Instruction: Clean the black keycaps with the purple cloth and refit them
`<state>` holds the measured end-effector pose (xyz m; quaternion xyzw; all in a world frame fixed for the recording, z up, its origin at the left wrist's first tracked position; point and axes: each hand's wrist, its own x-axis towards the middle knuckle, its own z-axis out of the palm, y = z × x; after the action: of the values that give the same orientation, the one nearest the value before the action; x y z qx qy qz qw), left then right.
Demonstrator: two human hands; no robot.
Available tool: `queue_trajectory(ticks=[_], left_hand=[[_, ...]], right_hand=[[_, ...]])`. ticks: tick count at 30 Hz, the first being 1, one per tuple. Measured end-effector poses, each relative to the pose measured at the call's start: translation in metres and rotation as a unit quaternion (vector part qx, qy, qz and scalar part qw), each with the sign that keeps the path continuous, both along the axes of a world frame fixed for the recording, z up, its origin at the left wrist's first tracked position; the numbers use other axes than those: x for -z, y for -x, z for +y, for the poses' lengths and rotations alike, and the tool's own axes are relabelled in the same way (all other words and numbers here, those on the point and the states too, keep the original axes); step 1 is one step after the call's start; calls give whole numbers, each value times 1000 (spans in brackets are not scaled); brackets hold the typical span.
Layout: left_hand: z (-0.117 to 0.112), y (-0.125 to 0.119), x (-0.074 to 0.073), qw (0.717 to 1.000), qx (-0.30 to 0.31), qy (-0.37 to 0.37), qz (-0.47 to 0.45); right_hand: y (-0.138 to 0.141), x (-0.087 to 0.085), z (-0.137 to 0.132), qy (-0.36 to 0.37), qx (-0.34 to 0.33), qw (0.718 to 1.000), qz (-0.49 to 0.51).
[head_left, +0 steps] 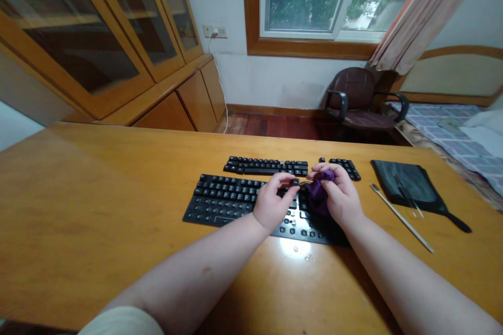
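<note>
A black keyboard (pixel 223 200) lies on the wooden desk (pixel 98 193) with many keycaps off on its right side. My left hand (pixel 273 201) hovers over it, thumb and fingers pinched on a small black keycap (pixel 294 182). My right hand (pixel 340 196) is closed around a purple cloth (pixel 318 193) and touches the keycap side. Loose black keycaps stand in rows (pixel 267 166) behind the keyboard, with a smaller group (pixel 346 166) to the right.
A black pouch (pixel 408 183) with thin tools lies at the right, a long metal rod (pixel 401 217) beside it. Beyond the desk stand a dark armchair (pixel 361 102), a wooden cabinet (pixel 118 42) and a bed (pixel 463 131).
</note>
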<state>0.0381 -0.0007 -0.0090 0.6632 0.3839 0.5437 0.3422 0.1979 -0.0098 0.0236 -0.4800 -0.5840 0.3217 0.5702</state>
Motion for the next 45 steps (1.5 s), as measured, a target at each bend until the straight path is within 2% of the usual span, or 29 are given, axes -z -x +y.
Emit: queue_trajectory(ticks=[3, 6, 9, 12, 16, 22, 25, 31, 34, 38, 42, 45], left_hand=[[0, 2, -3, 999, -8, -35, 8], [-1, 3, -7, 998, -23, -41, 33], [-2, 3, -8, 998, -23, -27, 57], [-1, 3, -6, 998, -34, -17, 54], [0, 4, -3, 998, -54, -13, 39], [0, 3, -5, 997, -31, -67, 8], [-1, 3, -6, 996, -26, -86, -8], [-4, 3, -1, 998, -59, -30, 7], [-6, 3, -1, 998, -57, -34, -7], [-7, 2, -5, 997, -39, -55, -24], [-6, 0, -4, 997, -51, -42, -36], [-6, 0, -1, 996, -67, -24, -46]], right_hand=[[2, 0, 0, -17, 47, 995, -87], [4, 2, -1, 31, 68, 996, -56], [5, 8, -3, 98, 28, 995, 14], [2, 13, -3, 118, -31, 992, 40], [0, 19, 0, 94, -79, 990, 68], [0, 16, 2, 80, -81, 993, 20], [-2, 13, 2, 60, -123, 991, -16], [-7, 12, 4, 41, -189, 981, -3], [-7, 13, 5, 45, -204, 978, 11], [-4, 18, 4, 54, -162, 985, 33], [2, 23, 1, 56, -102, 992, 58], [4, 21, 0, 56, -107, 991, 65]])
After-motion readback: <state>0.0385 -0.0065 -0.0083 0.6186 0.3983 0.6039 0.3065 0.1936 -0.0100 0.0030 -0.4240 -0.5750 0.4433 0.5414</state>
